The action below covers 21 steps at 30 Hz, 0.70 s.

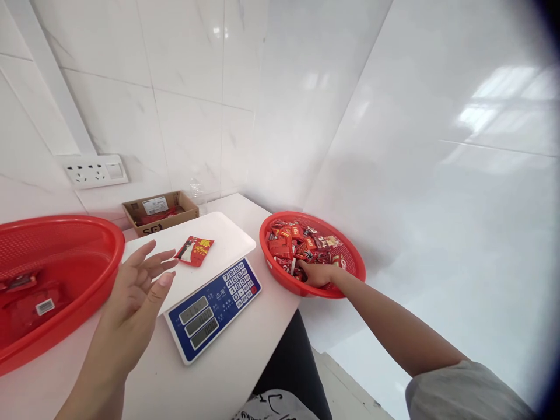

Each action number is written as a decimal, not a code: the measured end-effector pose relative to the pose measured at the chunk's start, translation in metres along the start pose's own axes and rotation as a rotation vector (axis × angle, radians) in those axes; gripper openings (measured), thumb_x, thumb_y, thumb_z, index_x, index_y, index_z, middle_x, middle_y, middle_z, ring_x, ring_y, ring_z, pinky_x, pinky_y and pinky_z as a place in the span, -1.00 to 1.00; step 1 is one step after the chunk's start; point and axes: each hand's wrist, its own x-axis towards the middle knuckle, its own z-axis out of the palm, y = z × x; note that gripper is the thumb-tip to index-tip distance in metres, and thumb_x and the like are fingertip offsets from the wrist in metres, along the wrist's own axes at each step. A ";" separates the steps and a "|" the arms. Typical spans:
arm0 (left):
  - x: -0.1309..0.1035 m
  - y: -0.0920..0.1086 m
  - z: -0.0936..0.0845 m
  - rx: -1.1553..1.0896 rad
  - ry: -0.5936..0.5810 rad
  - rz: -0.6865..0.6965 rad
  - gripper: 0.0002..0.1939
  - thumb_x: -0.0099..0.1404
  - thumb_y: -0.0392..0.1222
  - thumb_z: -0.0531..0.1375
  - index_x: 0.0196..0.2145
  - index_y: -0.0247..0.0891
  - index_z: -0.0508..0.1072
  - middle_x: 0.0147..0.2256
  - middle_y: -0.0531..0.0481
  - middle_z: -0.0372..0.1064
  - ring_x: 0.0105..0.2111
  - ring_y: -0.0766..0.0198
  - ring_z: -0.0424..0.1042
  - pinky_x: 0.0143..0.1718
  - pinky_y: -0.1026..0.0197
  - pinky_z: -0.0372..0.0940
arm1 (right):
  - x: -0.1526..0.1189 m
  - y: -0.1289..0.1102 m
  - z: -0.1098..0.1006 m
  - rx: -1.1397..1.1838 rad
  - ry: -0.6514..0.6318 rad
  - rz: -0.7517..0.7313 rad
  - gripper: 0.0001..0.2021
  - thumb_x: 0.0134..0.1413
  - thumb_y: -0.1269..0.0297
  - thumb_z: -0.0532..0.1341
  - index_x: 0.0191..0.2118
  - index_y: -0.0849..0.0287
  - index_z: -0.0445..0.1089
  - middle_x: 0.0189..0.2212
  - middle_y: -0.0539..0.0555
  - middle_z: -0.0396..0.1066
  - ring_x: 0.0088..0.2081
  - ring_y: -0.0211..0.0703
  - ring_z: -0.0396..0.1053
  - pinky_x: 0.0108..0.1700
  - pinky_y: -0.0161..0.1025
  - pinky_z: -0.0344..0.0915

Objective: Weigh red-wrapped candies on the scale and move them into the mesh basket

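Marbled wall (pixel 192 58) tiles, white table (pixel 266 315): left grip (pixel 135 300) spread by the scale (pixel 221 306); right grip (pixel 319 273) among packets (pixel 282 248), closure unclear.

Beyond the left hand (pixel 137 291) stands a tiled wall (pixel 188 64); right of the right hand (pixel 318 274), a reflection (pixel 503 87) (window-like) gleams.

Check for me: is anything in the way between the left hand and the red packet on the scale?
Nothing visible: the left hand is open beside the red packet on the scale; whether the two touch is unclear.
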 end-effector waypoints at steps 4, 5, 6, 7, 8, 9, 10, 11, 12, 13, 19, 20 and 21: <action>0.000 0.000 0.001 0.014 -0.036 -0.030 -0.44 0.25 0.07 0.19 0.18 0.06 0.16 0.04 -0.13 0.32 0.12 -0.04 0.28 0.08 -0.30 0.21 | 0.001 -0.002 0.003 0.019 0.045 0.005 -0.58 0.16 0.21 0.22 0.11 0.18 0.23 -0.04 0.13 0.37 -0.11 -0.05 0.39 -0.06 0.01 0.33; 0.000 0.001 0.001 0.019 -0.046 -0.033 -0.43 0.26 0.07 0.18 0.18 0.04 0.15 0.04 -0.13 0.31 0.11 -0.04 0.28 0.08 -0.29 0.22 | 0.001 -0.003 0.003 0.033 0.055 -0.010 -0.61 0.15 0.22 0.23 0.08 0.19 0.27 -0.08 0.12 0.38 -0.14 -0.07 0.40 -0.08 -0.01 0.34; -0.001 0.001 0.001 0.026 -0.054 -0.036 -0.43 0.26 0.07 0.18 0.19 0.03 0.15 0.05 -0.14 0.31 0.11 -0.03 0.28 0.08 -0.28 0.23 | 0.001 -0.003 0.003 0.051 0.067 -0.029 -0.65 0.14 0.24 0.25 0.03 0.19 0.30 -0.12 0.10 0.40 -0.17 -0.10 0.40 -0.10 -0.04 0.34; -0.001 0.002 0.002 0.035 -0.060 -0.039 -0.43 0.26 0.06 0.18 0.19 0.02 0.15 0.06 -0.14 0.30 0.11 -0.03 0.29 0.07 -0.27 0.24 | 0.000 -0.003 0.003 0.073 0.081 -0.047 -0.69 0.12 0.26 0.26 -0.02 0.19 0.34 -0.16 0.08 0.42 -0.21 -0.13 0.40 -0.13 -0.08 0.35; -0.001 0.003 0.002 0.045 -0.063 -0.042 -0.43 0.26 0.05 0.18 0.19 0.02 0.15 0.07 -0.14 0.30 0.11 -0.03 0.29 0.07 -0.26 0.24 | 0.000 -0.003 0.002 0.098 0.096 -0.064 -0.74 0.09 0.29 0.27 -0.09 0.19 0.37 -0.21 0.06 0.43 -0.26 -0.16 0.40 -0.16 -0.12 0.35; -0.002 0.003 0.001 0.054 -0.065 -0.045 -0.43 0.26 0.05 0.18 0.19 0.02 0.15 0.07 -0.14 0.29 0.10 -0.02 0.30 0.06 -0.26 0.25 | -0.001 -0.002 0.002 0.126 0.115 -0.074 -0.79 0.06 0.31 0.28 -0.15 0.19 0.40 -0.27 0.04 0.44 -0.31 -0.19 0.40 -0.20 -0.15 0.35; -0.002 0.003 0.001 0.062 -0.065 -0.043 -0.43 0.26 0.05 0.18 0.19 0.02 0.16 0.08 -0.14 0.29 0.10 -0.02 0.30 0.06 -0.26 0.25 | -0.001 -0.001 0.001 0.155 0.138 -0.079 -0.83 0.04 0.33 0.29 -0.20 0.19 0.40 -0.32 0.03 0.44 -0.35 -0.21 0.39 -0.24 -0.18 0.35; -0.002 0.004 0.001 0.069 -0.067 -0.041 -0.43 0.26 0.05 0.18 0.19 0.01 0.16 0.08 -0.14 0.29 0.09 -0.02 0.31 0.05 -0.26 0.26 | -0.001 0.000 0.000 0.186 0.167 -0.080 -0.85 0.02 0.35 0.29 -0.24 0.20 0.41 -0.37 0.01 0.44 -0.39 -0.22 0.38 -0.28 -0.19 0.34; -0.002 0.003 0.001 0.073 -0.066 -0.039 -0.43 0.26 0.06 0.18 0.19 0.01 0.16 0.08 -0.14 0.30 0.09 -0.02 0.31 0.04 -0.25 0.27 | -0.001 0.002 -0.001 0.219 0.202 -0.081 -0.87 -0.01 0.36 0.29 -0.28 0.20 0.41 -0.41 0.00 0.43 -0.41 -0.22 0.37 -0.30 -0.21 0.33; -0.002 0.003 0.001 0.077 -0.066 -0.039 -0.42 0.25 0.07 0.18 0.19 0.00 0.16 0.07 -0.14 0.30 0.08 -0.02 0.32 0.03 -0.24 0.29 | -0.002 0.005 -0.002 0.253 0.244 -0.081 -0.90 -0.02 0.37 0.28 -0.31 0.19 0.40 -0.43 -0.01 0.43 -0.42 -0.21 0.37 -0.31 -0.22 0.31; -0.002 0.003 0.003 0.094 -0.067 -0.060 -0.42 0.25 0.10 0.17 0.18 -0.02 0.17 0.06 -0.13 0.32 0.07 -0.01 0.33 0.00 -0.17 0.32 | -0.009 0.021 -0.011 0.459 0.524 -0.057 -0.95 -0.05 0.34 0.19 -0.40 0.14 0.38 -0.43 0.01 0.47 -0.37 -0.12 0.40 -0.33 -0.25 0.27; -0.002 0.003 0.003 0.096 -0.069 -0.059 -0.42 0.25 0.10 0.17 0.18 -0.02 0.17 0.06 -0.12 0.32 0.07 -0.01 0.33 0.00 -0.16 0.32 | -0.010 0.023 -0.013 0.488 0.570 -0.043 -0.93 -0.04 0.32 0.18 -0.37 0.15 0.38 -0.41 0.03 0.48 -0.36 -0.12 0.40 -0.33 -0.25 0.27; -0.002 0.003 0.003 0.098 -0.073 -0.058 -0.42 0.25 0.10 0.17 0.18 -0.01 0.18 0.05 -0.12 0.32 0.07 -0.01 0.33 0.00 -0.16 0.32 | -0.011 0.024 -0.015 0.514 0.616 -0.030 -0.90 -0.02 0.29 0.16 -0.34 0.15 0.37 -0.38 0.04 0.49 -0.35 -0.12 0.41 -0.32 -0.25 0.27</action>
